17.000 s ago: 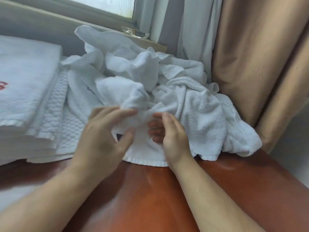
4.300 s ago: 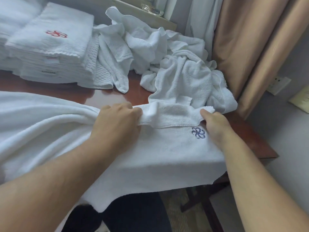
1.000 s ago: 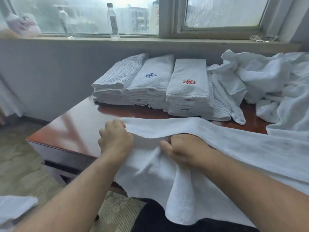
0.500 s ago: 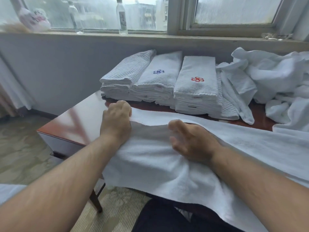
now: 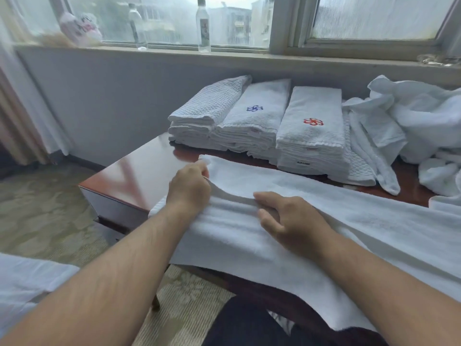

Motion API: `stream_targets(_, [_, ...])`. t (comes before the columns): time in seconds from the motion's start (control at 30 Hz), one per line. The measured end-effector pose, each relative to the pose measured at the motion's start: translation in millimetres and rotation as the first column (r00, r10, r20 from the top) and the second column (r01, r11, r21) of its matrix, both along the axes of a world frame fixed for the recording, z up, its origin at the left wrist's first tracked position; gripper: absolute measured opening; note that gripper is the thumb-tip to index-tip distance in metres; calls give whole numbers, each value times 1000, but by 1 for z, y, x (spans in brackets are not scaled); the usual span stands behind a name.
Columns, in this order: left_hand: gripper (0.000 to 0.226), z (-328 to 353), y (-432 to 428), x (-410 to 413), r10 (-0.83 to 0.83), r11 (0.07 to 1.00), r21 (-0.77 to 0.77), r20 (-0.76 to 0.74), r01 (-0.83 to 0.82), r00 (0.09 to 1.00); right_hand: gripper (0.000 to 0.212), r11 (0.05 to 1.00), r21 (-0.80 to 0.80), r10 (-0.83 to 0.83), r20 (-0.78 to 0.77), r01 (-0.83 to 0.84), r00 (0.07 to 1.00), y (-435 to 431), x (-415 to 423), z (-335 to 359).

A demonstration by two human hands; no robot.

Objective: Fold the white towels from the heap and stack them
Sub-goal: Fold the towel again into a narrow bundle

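Observation:
A long white towel (image 5: 336, 216) lies folded lengthwise across the reddish-brown table (image 5: 139, 176), its near edge hanging over the front. My left hand (image 5: 189, 188) pinches the towel's left end near its far corner. My right hand (image 5: 289, 221) rests flat on the towel with the fingers straight, pointing left. Three stacks of folded white towels stand at the back: a waffle-weave stack (image 5: 207, 116), one with a blue emblem (image 5: 252, 123) and one with a red emblem (image 5: 311, 136). The heap of unfolded towels (image 5: 421, 121) lies at the back right.
Two clear bottles (image 5: 203, 26) and a pink-white bag (image 5: 82, 28) stand on the window sill behind the table. Patterned carpet (image 5: 45, 211) lies to the left. A white cloth edge (image 5: 22, 278) shows at the lower left. My dark-clothed lap (image 5: 249, 325) is under the table's front.
My left hand has shifted from pressing knuckles on the towel's end to pinching its edge. My right hand has flattened out on the towel. The folded top layer now lies smoother.

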State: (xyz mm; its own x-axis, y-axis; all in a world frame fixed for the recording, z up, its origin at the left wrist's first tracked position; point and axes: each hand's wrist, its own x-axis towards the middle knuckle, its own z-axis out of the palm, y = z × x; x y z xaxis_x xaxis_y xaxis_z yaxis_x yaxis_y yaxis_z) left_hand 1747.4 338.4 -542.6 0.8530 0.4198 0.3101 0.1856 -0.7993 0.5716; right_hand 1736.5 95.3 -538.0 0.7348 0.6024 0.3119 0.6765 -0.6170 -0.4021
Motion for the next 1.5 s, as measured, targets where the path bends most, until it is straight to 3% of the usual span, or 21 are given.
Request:
stream_targets(0.13, [36, -10, -6, -6, -34, 993, 106, -68, 41, 997, 15, 997, -73, 20, 405, 10, 914, -5, -16, 3])
stream_targets(0.2, [43, -13, -4, -9, -94, 976, 197, -20, 96, 995, 24, 984, -85, -103, 447, 157, 889, -14, -17, 4])
stream_targets(0.27, [32, -12, -3, -12, -147, 968, 209, 39, 136, 988, 30, 934, -147, -237, 430, 327, 871, -21, -15, 2])
stream_targets(0.33, [28, -11, -1, -14, -134, 974, 194, 90, 114, 987, 16, 894, -201, -319, 342, 400, 884, -28, -12, -1])
stream_targets(0.47, [28, -6, 0, -17, -98, 974, 210, 60, 83, 993, 22, 928, -77, -342, 216, 365, 914, -35, -11, -4])
stream_targets(0.57, [32, -1, -15, -21, -102, 961, 257, -15, 102, 995, 31, 921, -128, -349, 145, 367, 926, -43, -13, -3])
stream_targets(0.63, [45, 1, -43, -26, -198, 945, 258, -37, 201, 979, 45, 897, -158, -400, 112, 413, 910, -59, -18, 1])
stream_targets(0.8, [65, 2, -152, -44, -596, 763, 239, -100, 600, 797, 75, 877, -185, -444, 45, 444, 895, -144, -51, 6])
stream_targets(0.9, [70, 0, -193, -44, -678, 666, 310, -131, 679, 724, 85, 761, -256, -630, -74, 596, 773, -205, -68, -1])
stream_targets(1.0, [84, -5, -198, -35, -676, 602, 343, -261, 721, 689, 90, 664, -421, -719, -133, 617, 683, -248, -65, -7])
stream_targets(1.2, [88, -7, -187, -29, -626, 555, 302, -462, 775, 629, 85, 675, -421, -700, -105, 606, 707, -261, -42, -5])
stream_targets(1.33, [75, -1, -206, -29, -625, 590, 254, -458, 767, 632, 64, 715, -267, -687, -96, 646, 721, -270, -42, -3])
stream_targets(1.4, [66, 3, -231, -31, -674, 588, 260, -366, 766, 642, 47, 592, -110, -804, -11, 798, 595, -290, -47, 2])
stream_targets(1.5, [55, 7, -281, -32, -767, 551, 282, -197, 785, 610, 39, 283, -18, -956, -89, 959, 280, -332, -60, 12])
